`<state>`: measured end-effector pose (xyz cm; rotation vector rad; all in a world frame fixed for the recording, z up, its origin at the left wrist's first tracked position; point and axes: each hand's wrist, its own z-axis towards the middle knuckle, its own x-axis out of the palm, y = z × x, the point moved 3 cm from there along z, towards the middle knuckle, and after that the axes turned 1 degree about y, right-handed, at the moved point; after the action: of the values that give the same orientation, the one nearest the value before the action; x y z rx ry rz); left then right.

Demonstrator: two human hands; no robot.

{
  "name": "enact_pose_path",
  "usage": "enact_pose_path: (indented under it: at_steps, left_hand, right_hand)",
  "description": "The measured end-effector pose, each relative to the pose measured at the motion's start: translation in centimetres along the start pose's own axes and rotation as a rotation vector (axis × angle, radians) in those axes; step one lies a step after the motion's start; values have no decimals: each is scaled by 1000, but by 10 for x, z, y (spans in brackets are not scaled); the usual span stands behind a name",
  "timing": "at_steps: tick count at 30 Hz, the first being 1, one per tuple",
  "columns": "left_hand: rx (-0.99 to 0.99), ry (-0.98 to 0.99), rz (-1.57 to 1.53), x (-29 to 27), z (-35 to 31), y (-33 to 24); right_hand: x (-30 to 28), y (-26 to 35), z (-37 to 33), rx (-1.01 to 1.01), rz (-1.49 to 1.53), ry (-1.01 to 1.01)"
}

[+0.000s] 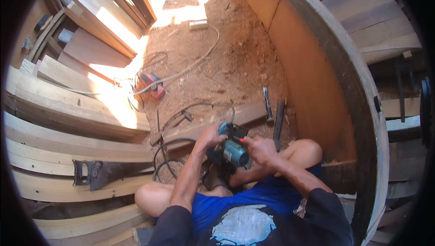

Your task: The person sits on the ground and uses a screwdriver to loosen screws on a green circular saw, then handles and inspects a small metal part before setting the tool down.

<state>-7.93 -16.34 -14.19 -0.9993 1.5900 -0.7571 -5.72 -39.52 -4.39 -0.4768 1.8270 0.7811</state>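
I sit cross-legged with a teal power tool [235,154] with a dark base held over my lap. My left hand [209,137] is closed around its upper left part, by a teal grip. My right hand [261,150] is closed on a slim tool with a red part [242,140], which points at the dark side of the power tool. Its kind is too small to make out. Beneath lie my crossed feet, and a black cord [170,144] loops on the ground to the left.
A wooden beam [244,113] lies just ahead, with a metal-headed hand tool [267,105] and a dark bar-like tool [279,121] beside it. A handsaw [111,173] rests on stacked boards [59,187] at left. Farther off sits a red power tool [152,86]. A tall wooden panel [312,74] borders the right.
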Motion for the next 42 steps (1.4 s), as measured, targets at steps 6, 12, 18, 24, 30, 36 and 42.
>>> enact_pose_path:
  at_steps: [6, 12, 18, 24, 30, 36, 42]
  left_hand:
    - [-73, 28, -91, 3, 1, 14]
    - [-33, 2, -46, -1, -3, 13]
    - [-13, -77, 80, 0, -3, 14]
    - [-153, 62, -24, -2, -4, -3]
    - [-136, 17, -6, -2, -4, 0]
    - [-99, -151, 95, -6, -11, 5]
    - [633, -148, 387, 17, -18, -59]
  right_hand:
    - [21, -30, 12, 465, 1041, 44]
    - [16, -17, 14, 304, 617, 255]
    - [-7, 5, 9, -13, -16, 47]
    - [6, -21, 7, 385, 835, -149]
    - [6, -15, 1, 233, 373, 122]
    - [-4, 11, -8, -21, 97, -88]
    - [-6, -9, 1, 278, 345, -130]
